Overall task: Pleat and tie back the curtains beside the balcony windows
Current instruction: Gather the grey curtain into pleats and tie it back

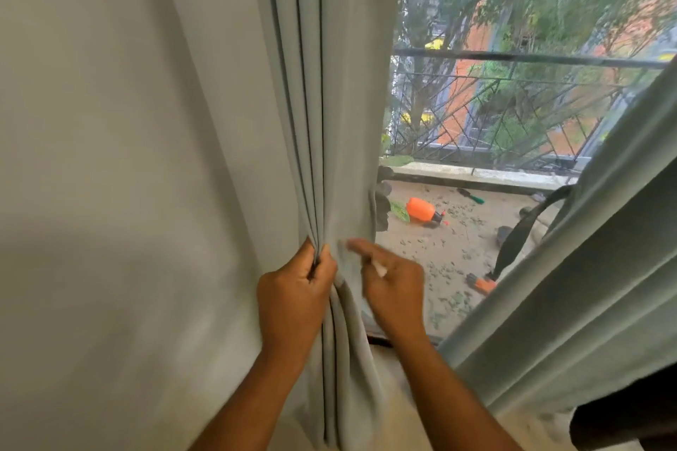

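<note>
While the left hand point(293, 289) pinches the gathered pleats of the curtain point(322, 121), the blurred right hand point(392, 282), fingers loosely extended and holding nothing, should fold the free edge evenly.

We see through one wide head-worn camera, looking forward and slightly down; it sits close to a pale curtain point(329, 121), facing a balcony window point(513, 102); straight edges bow outward.

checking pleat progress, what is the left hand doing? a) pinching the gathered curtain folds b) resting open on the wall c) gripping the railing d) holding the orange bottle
a: the left hand has its fingers curled round the gathered folds of the curtain, while the right hand is blurred beside it.
</note>
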